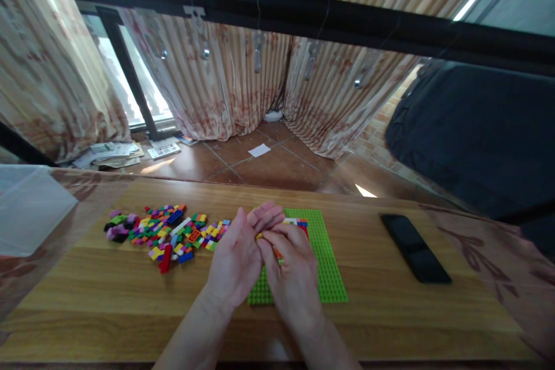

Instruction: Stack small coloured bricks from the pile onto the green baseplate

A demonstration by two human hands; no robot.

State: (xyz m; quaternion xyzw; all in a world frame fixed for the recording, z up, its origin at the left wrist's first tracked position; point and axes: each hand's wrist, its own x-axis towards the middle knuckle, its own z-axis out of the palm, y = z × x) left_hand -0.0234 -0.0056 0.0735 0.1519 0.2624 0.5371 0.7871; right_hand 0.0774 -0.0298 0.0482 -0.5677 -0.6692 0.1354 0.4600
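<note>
Both my hands meet over a green studded baseplate [330, 266] lying on the wooden table [390, 312]. My right hand [291, 274] is closed in a pinch on small bricks, orange and yellow ones [277, 255] showing between its fingers. My left hand [243, 251] lies against it with fingers stretched toward the same bricks, touching them. A short row of coloured bricks [297, 222] sits fixed at the baseplate's far edge, just beyond my fingertips. A loose pile of many-coloured bricks [167, 231] is spread on the table left of my hands.
A black phone [415, 248] lies face down on the table to the right. A clear plastic sheet or box [30, 208] sits at the far left. Beyond the table are a tiled floor, curtains, papers [113, 153] and a dark covered object [477, 133].
</note>
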